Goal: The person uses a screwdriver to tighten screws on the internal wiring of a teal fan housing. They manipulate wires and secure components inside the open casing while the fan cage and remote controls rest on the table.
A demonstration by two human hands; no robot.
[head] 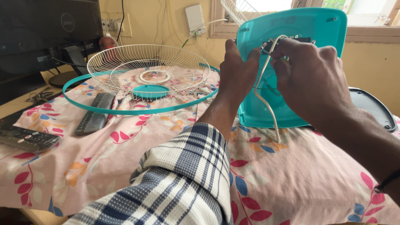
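Left hand and right hand pinch a thin white electrical cord at the upright teal plastic fan housing; tugging may strain the wire or tip the housing.

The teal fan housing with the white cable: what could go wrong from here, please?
1. Both hands, left hand and right hand, work at the top of the upright teal fan housing; it might tip on the soft cloth.
2. The white cable hangs loose and could snag.
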